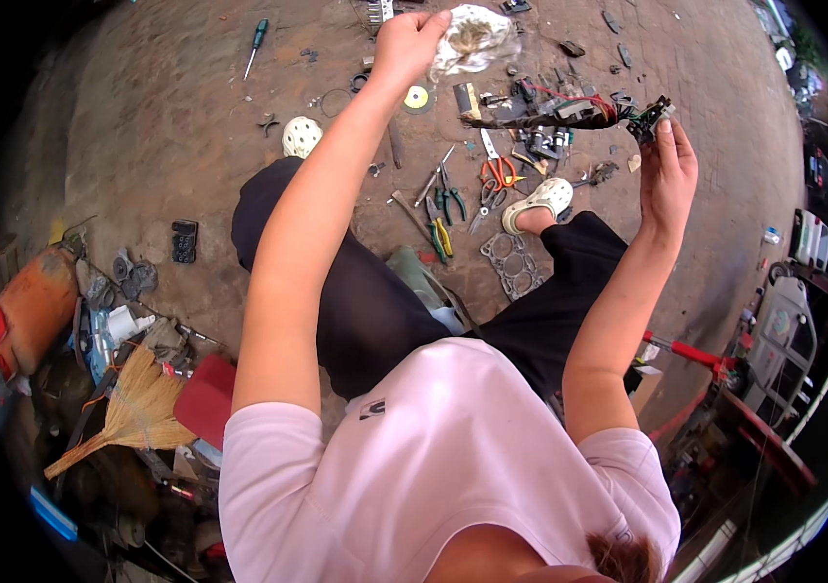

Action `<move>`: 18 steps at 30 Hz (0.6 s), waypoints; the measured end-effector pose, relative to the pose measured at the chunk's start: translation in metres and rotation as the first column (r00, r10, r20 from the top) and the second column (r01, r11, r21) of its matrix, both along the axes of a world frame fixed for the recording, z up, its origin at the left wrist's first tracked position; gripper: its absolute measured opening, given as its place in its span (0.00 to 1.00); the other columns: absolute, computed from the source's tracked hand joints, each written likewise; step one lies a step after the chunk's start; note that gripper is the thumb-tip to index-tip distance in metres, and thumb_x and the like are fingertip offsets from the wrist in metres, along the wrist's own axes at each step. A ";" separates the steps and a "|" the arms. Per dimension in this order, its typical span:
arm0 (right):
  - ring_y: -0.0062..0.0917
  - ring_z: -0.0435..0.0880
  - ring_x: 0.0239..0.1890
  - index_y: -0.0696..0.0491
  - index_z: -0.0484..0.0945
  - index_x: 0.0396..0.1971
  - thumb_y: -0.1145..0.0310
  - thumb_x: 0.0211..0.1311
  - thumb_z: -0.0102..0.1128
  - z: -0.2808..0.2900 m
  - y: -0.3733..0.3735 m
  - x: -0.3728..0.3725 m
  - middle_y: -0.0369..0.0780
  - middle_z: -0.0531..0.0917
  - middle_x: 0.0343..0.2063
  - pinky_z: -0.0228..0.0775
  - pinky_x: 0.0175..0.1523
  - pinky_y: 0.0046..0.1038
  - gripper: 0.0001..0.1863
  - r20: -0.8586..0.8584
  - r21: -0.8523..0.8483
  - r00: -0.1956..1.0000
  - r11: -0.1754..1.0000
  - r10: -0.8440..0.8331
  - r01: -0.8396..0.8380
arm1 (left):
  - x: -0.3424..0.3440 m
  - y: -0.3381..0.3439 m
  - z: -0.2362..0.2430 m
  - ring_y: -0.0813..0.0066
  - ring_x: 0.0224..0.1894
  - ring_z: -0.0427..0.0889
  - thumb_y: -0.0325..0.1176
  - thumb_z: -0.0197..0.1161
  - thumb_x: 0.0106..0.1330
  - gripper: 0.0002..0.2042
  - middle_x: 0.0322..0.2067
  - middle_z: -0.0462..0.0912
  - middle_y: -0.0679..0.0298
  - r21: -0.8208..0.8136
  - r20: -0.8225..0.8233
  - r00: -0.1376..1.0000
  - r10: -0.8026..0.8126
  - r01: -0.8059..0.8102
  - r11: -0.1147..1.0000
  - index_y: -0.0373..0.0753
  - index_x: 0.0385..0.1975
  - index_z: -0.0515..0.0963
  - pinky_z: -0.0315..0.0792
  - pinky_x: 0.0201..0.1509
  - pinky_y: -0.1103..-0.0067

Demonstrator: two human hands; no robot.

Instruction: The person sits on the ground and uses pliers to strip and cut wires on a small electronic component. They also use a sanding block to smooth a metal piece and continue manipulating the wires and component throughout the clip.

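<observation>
A crumpled white rag with brownish stains is pinched in my left hand, raised at the far middle; part of it is smeared by motion. Out to the right, my right hand is closed on the dark connector end of a wiring harness. Its black-wrapped bundle and red wires stretch leftward from my fingers, above the parts on the ground. Between my feet lie orange-handled scissors, green-handled pliers and yellow-green pliers. A flat metal gasket rests near my right shoe.
A screwdriver and a yellow-centred disc lie on the brick ground. At left are a straw broom, a rusty orange cylinder and a black tray-like part. A red jack-like bar stands at right.
</observation>
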State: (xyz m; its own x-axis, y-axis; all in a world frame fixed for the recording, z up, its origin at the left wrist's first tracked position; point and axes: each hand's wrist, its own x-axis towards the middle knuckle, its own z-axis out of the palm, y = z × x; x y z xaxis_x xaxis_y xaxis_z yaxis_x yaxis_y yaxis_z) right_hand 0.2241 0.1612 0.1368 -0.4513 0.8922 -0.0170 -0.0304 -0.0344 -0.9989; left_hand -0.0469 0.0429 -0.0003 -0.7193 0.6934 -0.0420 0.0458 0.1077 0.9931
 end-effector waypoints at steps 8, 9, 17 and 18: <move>0.17 0.78 0.34 0.58 0.76 0.40 0.68 0.66 0.55 -0.009 -0.002 0.009 0.36 0.82 0.33 0.67 0.42 0.22 0.10 -0.012 -0.278 0.997 0.957 0.082 -0.082 | 0.068 0.005 0.027 0.63 0.57 0.71 0.47 0.70 0.52 0.35 0.51 0.75 0.58 0.161 -0.429 0.817 -0.385 0.488 0.858 0.40 0.59 0.67 0.65 0.61 0.71; 0.17 0.78 0.34 0.58 0.76 0.40 0.68 0.66 0.55 -0.009 -0.004 0.008 0.36 0.82 0.33 0.67 0.42 0.22 0.10 -0.007 -0.278 0.996 0.956 0.094 -0.092 | 0.076 0.006 0.031 0.65 0.57 0.72 0.45 0.71 0.52 0.34 0.52 0.75 0.59 0.180 -0.463 0.774 -0.432 0.559 0.809 0.40 0.58 0.68 0.66 0.60 0.72; 0.17 0.78 0.37 0.61 0.75 0.46 0.67 0.67 0.54 -0.007 -0.024 -0.005 0.36 0.81 0.37 0.67 0.44 0.20 0.14 0.020 -0.227 0.984 0.960 0.175 -0.166 | 0.095 0.006 0.037 0.75 0.54 0.74 0.30 0.72 0.52 0.31 0.50 0.77 0.63 0.496 0.159 0.680 -0.716 0.572 0.653 0.41 0.58 0.69 0.67 0.59 0.76; 0.16 0.77 0.38 0.62 0.75 0.46 0.68 0.66 0.54 -0.006 -0.026 -0.008 0.36 0.81 0.38 0.67 0.44 0.19 0.15 0.031 -0.203 0.981 0.962 0.191 -0.181 | 0.094 0.006 0.038 0.76 0.53 0.74 0.30 0.71 0.52 0.30 0.49 0.77 0.63 0.498 0.194 0.637 -0.746 0.592 0.634 0.41 0.58 0.69 0.68 0.59 0.76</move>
State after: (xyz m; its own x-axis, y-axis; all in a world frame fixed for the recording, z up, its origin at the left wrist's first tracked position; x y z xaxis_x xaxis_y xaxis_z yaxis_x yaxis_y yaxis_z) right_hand 0.2164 0.1349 0.1312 -0.6031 0.7689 -0.2122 0.0454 -0.2324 -0.9715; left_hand 0.0473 0.0484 0.0376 -0.0270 0.9850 0.1703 -0.3981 -0.1669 0.9020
